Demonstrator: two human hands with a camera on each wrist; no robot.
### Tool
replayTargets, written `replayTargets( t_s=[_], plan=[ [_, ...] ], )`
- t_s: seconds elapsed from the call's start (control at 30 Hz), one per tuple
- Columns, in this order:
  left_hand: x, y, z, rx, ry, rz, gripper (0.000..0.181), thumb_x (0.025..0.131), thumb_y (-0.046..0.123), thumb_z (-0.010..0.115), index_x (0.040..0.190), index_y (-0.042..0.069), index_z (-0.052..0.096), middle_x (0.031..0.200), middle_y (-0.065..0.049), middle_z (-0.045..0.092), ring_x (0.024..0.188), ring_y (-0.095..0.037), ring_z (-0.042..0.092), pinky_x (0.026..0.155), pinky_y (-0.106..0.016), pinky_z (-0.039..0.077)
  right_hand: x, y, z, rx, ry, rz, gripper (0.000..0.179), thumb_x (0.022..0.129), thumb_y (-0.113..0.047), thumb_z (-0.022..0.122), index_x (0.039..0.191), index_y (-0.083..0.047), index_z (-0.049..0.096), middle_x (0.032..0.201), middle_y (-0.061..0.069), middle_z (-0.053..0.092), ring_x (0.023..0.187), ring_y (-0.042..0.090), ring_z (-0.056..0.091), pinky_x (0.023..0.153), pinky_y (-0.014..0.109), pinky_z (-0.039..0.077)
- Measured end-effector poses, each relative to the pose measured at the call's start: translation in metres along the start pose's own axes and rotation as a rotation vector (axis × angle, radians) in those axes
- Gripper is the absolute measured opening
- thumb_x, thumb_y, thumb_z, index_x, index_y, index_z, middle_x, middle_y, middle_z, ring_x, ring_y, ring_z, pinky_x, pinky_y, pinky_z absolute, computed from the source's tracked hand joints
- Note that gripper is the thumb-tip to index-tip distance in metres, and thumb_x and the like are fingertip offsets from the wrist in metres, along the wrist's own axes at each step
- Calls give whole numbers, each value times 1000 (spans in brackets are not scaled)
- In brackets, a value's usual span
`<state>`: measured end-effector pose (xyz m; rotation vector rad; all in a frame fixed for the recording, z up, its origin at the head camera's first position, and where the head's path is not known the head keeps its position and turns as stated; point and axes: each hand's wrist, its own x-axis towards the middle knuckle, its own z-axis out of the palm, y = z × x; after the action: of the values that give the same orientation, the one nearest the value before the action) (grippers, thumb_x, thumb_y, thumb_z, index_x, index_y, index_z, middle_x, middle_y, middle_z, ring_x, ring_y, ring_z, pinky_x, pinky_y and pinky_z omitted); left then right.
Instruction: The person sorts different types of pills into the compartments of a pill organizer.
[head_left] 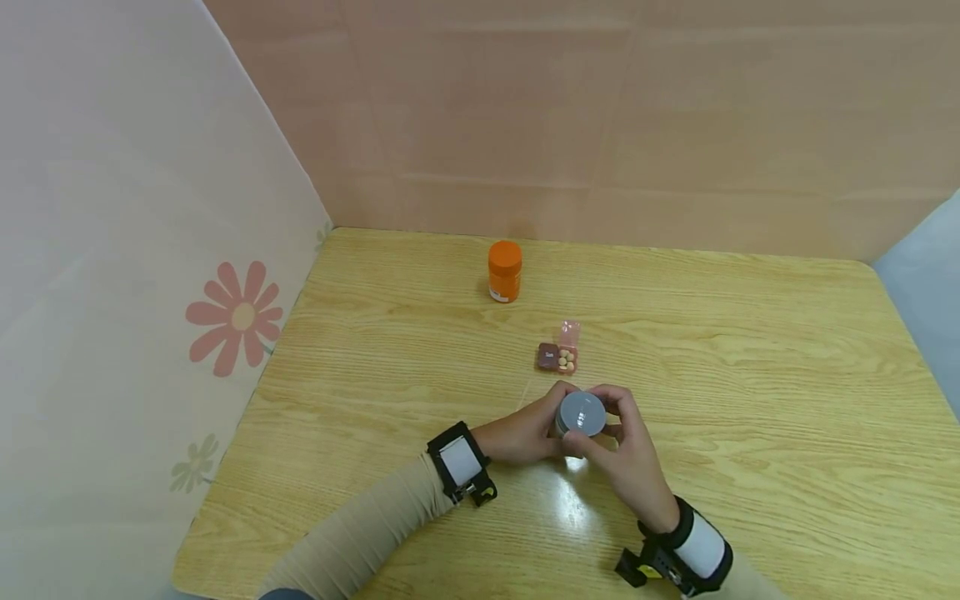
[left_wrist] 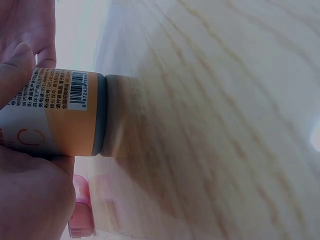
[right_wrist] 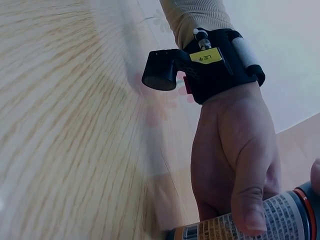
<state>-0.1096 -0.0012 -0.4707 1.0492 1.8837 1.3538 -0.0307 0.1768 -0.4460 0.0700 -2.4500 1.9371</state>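
Note:
A supplement bottle with a grey lid [head_left: 582,414] is between my two hands, close over the table. My left hand [head_left: 519,435] grips its body, thumb on the near side. Around the lid curl the fingers and thumb of my right hand [head_left: 628,454]. In the left wrist view the bottle [left_wrist: 75,122] shows an orange and grey label with a barcode and a dark base. The right wrist view has my left hand [right_wrist: 240,160] wrapped round the bottle [right_wrist: 277,220], below a red ring at the lid; most of my right hand is outside that view.
Just beyond my hands lies a small pill box [head_left: 548,357], its pink compartment [head_left: 567,360] open with several pale tablets inside. An orange bottle [head_left: 504,272] with an orange cap stands upright farther back on the wooden table [head_left: 750,375]. Cloth-covered walls border the back and left.

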Motion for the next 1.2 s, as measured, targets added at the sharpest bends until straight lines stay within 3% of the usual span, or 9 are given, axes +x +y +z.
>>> replayTargets(
  t_s=[0.17, 0.33, 0.5, 0.67, 0.9, 1.1, 1.2],
  plan=[
    [1, -1, 1, 5, -1, -6, 55, 100, 8, 64, 141, 11, 27, 146, -9, 44, 139, -10, 38, 118, -29, 29, -1, 0, 1, -23, 2, 8, 65, 87, 2, 78, 142, -2, 42, 125, 6, 48, 114, 17, 44, 89, 32, 40],
    [1, 0, 1, 16, -6, -6, 57, 99, 2, 64, 142, 11, 27, 149, -10, 43, 142, -12, 36, 119, -30, 28, -3, 1, -2, -76, -46, -77, 82, 87, 4, 76, 157, -12, 36, 128, 7, 45, 118, 11, 42, 88, 30, 40],
    [1, 0, 1, 17, -2, -10, 59, 98, 10, 68, 141, 12, 27, 146, -8, 47, 139, -10, 40, 118, -29, 30, -2, 1, -8, -19, -111, -136, 73, 94, 8, 64, 158, -12, 36, 132, 6, 43, 118, 10, 41, 89, 27, 40],
    [1, 1, 0, 8, -2, -4, 63, 97, 13, 70, 141, 13, 26, 145, -8, 47, 138, -11, 42, 117, -29, 31, -1, 2, -10, 13, -127, -135, 65, 95, 9, 62, 155, -8, 42, 132, 3, 46, 117, 12, 43, 90, 24, 42],
    [0, 3, 0, 16, 1, -19, 59, 99, 11, 67, 143, 13, 26, 147, -7, 45, 138, -10, 40, 117, -28, 31, 2, 2, -7, 9, -77, -62, 55, 92, 2, 72, 141, -3, 47, 135, 6, 50, 118, 13, 47, 89, 28, 42],
    [0, 3, 0, 10, 2, -22, 55, 100, 9, 64, 141, 13, 28, 146, -8, 45, 139, -11, 39, 118, -29, 30, 2, 0, 1, -33, 14, -31, 60, 86, 0, 80, 133, 2, 43, 124, 4, 51, 111, 16, 48, 88, 31, 42],
    [0, 2, 0, 8, 4, -23, 54, 100, 7, 64, 140, 13, 28, 146, -8, 44, 140, -12, 39, 118, -30, 30, 1, -1, 2, -53, 25, -20, 65, 84, 0, 81, 136, 0, 42, 123, 5, 50, 111, 17, 47, 89, 33, 42]
  ],
)
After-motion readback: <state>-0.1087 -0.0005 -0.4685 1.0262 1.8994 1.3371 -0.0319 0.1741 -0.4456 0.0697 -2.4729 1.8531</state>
